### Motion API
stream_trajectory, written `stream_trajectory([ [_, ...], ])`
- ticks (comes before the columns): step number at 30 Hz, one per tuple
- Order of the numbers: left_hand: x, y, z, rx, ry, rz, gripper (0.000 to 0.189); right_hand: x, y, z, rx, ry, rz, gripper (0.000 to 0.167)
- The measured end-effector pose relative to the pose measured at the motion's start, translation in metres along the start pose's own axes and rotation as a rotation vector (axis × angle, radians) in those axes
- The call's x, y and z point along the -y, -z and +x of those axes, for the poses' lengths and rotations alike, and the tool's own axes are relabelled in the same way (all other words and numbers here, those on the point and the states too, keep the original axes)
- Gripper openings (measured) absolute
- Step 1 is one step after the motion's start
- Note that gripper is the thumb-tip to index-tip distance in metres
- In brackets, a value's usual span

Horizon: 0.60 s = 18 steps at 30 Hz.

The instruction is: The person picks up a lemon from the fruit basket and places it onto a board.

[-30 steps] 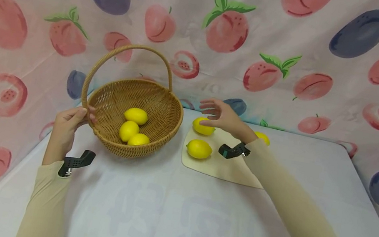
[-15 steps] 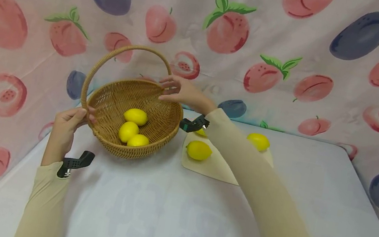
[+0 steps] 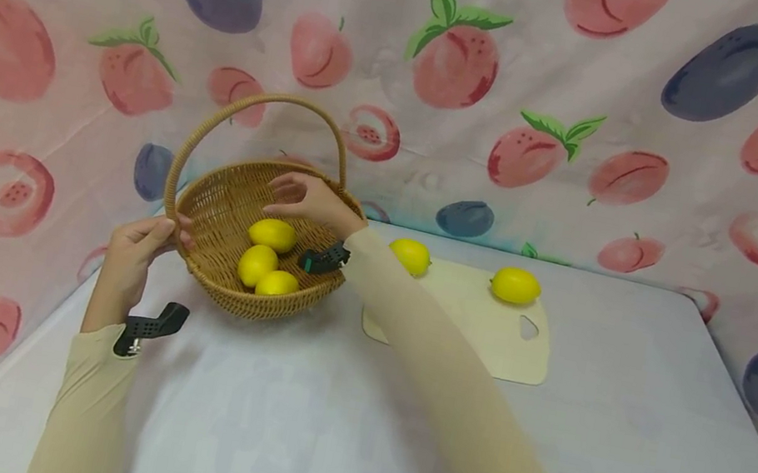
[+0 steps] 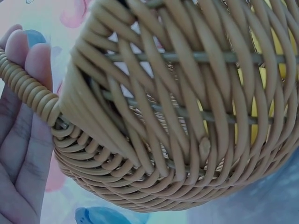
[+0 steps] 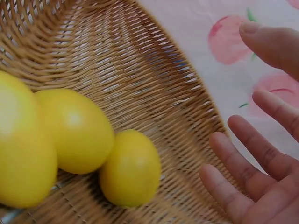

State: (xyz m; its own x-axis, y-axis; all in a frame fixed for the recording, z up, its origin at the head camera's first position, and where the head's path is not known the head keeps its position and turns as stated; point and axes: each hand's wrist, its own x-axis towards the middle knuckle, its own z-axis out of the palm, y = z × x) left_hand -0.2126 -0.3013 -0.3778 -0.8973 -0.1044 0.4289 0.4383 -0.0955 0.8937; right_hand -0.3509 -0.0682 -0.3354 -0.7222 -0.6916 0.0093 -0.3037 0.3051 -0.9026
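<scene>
A round, brown woven-wicker basket (image 3: 227,193) is resting on the far left part of the worktop (image 3: 285,423), which a white cloth is covering, its tall arched wicker handle (image 3: 279,101) rising above the rim. Three glossy, bright yellow oval lemons are lying inside it in a close cluster: an upper lemon (image 3: 273,235), a middle lemon (image 3: 257,266) and a lower lemon (image 3: 277,284) near the front rim. The left hand (image 3: 134,253) is gripping the left foot of the handle at the rim, its fingers being clamped on it. The right hand (image 3: 312,201) is hanging over the right side of the basket, above the lemons and holding nothing; in the right wrist view its fingers (image 5: 254,144) are lying spread apart, the thumb standing well clear of them. To the right, a flat cream cutting board (image 3: 485,327) is lying on the worktop, bearing one yellow lemon (image 3: 409,256) at its far left corner and another yellow lemon (image 3: 515,286) near its cut-out grip hole; the long beige right sleeve (image 3: 443,392) is hiding part of the board. Each wrist is carrying a black camera mount, and a pale pink fruit-printed cloth (image 3: 402,21) is hanging behind.
</scene>
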Motion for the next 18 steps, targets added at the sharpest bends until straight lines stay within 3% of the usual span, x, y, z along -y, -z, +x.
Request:
stream_trajectory([
  [11, -0.001, -0.005, 0.001, 0.02, 0.023, 0.061, 0.023, -0.014, -0.02, 0.0, 0.015, -0.064, -0.021, 0.049],
  [18, -0.005, -0.007, 0.0, 0.033, 0.016, 0.109, 0.023, -0.02, -0.025, -0.004, 0.2, -0.142, -0.088, 0.043],
])
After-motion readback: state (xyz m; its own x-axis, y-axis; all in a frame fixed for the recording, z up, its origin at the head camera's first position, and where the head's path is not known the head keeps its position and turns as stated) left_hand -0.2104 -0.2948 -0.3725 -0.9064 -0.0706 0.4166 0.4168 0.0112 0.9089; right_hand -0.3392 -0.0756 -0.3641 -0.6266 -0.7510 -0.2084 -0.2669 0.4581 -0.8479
